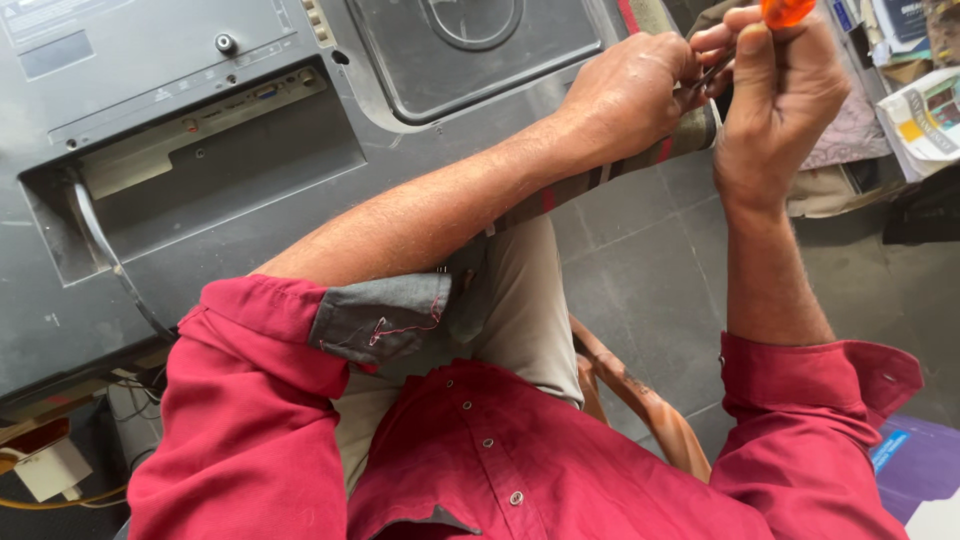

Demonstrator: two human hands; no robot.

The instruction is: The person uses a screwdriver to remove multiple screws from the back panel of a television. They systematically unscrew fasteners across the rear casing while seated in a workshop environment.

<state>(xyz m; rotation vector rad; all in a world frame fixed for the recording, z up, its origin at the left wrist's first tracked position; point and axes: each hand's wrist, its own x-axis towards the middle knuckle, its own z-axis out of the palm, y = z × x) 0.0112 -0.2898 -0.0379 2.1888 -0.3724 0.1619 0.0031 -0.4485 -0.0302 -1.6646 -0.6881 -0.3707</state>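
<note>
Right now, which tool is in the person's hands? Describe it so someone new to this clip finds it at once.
Start at the large grey back panel of a flat screen filling the upper left. Follow the person's forearms to the top right, where the left hand and right hand meet. The screwdriver sticks up from the right hand, its translucent orange handle the only bright orange there.

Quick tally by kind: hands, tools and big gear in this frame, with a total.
Hands: 2, left hand and right hand, both closed on the tool
Screwdrivers: 1, orange-handled screwdriver, shaft partly hidden
Flat-panel screens, back side up: 1, grey screen back
Wooden chairs: 1, chair frame, mostly hidden
Total: 5
</note>
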